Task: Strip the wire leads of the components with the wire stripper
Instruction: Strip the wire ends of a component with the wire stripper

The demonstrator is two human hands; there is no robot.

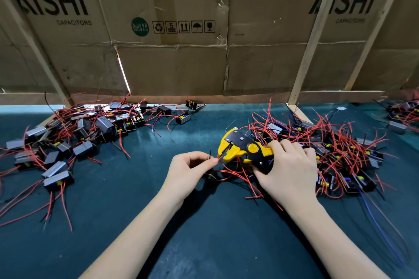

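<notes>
Left hand pinches a red lead taut at the wire stripper, gripped by the right hand, mid-desk, ready for stripping.

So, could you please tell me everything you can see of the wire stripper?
The wire stripper is a yellow and black hand tool, apparently plastic with a dark plate, a round yellow knob and small screws on its side. It lies tilted above the green table mat, head pointing left. The right hand grips its handles. A red wire lead, pinched by the left hand, reaches its jaws.
</notes>
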